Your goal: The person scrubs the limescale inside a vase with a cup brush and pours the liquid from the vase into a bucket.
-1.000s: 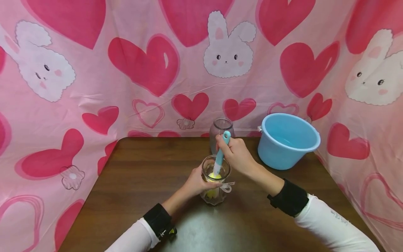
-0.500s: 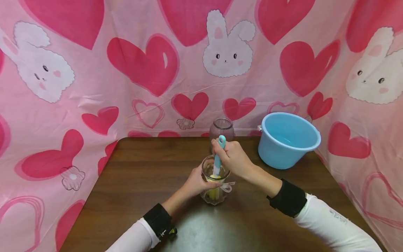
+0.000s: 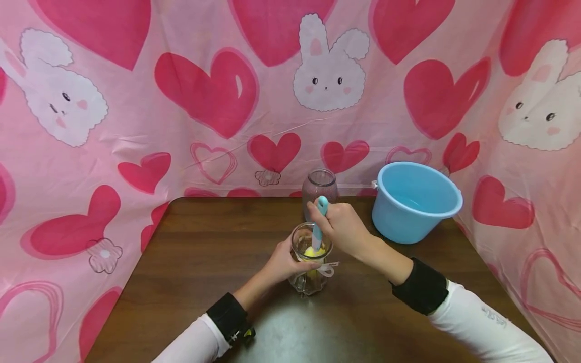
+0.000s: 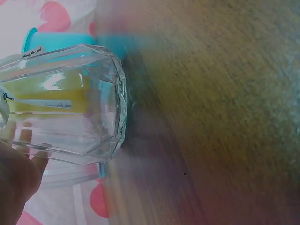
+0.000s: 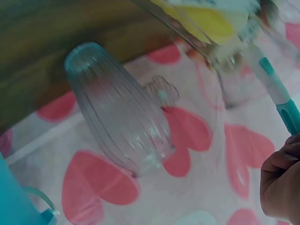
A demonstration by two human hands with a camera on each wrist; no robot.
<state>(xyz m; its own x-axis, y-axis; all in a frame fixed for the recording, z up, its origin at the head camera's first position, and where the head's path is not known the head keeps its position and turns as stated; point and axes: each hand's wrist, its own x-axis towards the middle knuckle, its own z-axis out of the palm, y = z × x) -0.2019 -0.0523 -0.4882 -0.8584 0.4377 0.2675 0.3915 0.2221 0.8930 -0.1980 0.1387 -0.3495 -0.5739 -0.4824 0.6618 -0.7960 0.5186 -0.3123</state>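
Note:
A clear faceted glass jar [image 3: 311, 262] stands on the brown wooden table [image 3: 204, 262], and my left hand [image 3: 283, 262] grips its side. Inside it is the yellow sponge head [image 3: 314, 251] of a brush with a teal handle [image 3: 320, 222]. My right hand [image 3: 342, 227] grips that handle above the jar's mouth. The left wrist view shows the jar [image 4: 65, 103] close up with the yellow sponge [image 4: 51, 96] inside and my fingers [image 4: 16, 180] against the glass. The right wrist view shows the teal handle [image 5: 281, 101] running from my hand [image 5: 281, 183] to the sponge [image 5: 206, 18].
A ribbed clear glass vase [image 3: 319, 187] stands just behind the jar, also seen in the right wrist view as the vase [image 5: 117, 112]. A light blue plastic bucket [image 3: 413, 201] sits at the back right. A pink cloth with hearts and bunnies [image 3: 227, 91] surrounds the table.
My right hand has shifted the brush handle slightly left and then back, moving the sponge inside the jar. The left hand and jar stay in place.

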